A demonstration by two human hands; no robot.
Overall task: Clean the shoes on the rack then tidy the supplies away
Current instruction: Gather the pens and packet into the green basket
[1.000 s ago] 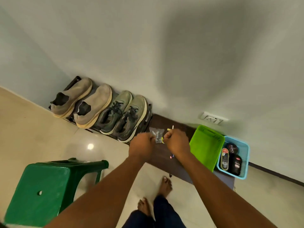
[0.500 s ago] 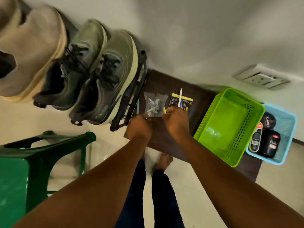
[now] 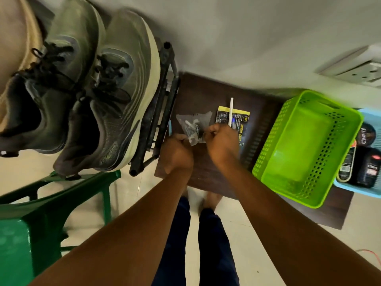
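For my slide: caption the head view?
Both hands pinch a clear packet beside racked green sneakers.

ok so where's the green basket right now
In the head view the green basket sits on the dark mat, right of both hands, with the blue basket of polish against its far right side.

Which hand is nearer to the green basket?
The right hand. It pinches the clear plastic packet over the dark board, beside the green basket. The left hand holds the packet's other side, farther from the basket, next to the shoe rack.
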